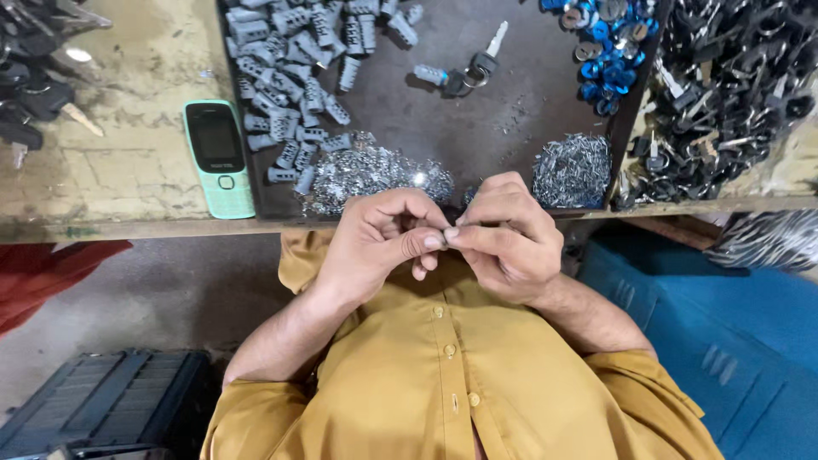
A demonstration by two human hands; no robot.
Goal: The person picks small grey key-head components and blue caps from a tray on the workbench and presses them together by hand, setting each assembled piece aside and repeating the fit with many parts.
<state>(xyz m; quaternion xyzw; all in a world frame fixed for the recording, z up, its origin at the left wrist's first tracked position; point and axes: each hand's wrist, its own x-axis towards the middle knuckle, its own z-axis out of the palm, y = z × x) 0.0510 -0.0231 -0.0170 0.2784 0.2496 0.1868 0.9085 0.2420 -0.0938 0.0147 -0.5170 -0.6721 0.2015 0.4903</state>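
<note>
We see the left hand [379,243] and the right hand [504,234] meeting fingertip to fingertip just below the desk [128,183] edge, pinching something too small to tell; on the dark tray [511,111] lie grey lock cylinders [290,68], a heap of small shiny metal pieces [375,175], a keyed cylinder [464,72] and blue parts [605,43]; a green phone [219,158] rests beside it.

A small lock-and-key workshop is indicated: a worn surface [128,170] is loaded with grey lock cylinders [290,60] at 12 o'clock, blue key parts [607,51] and heaped dark keys [733,77] at 2 o'clock.
</note>
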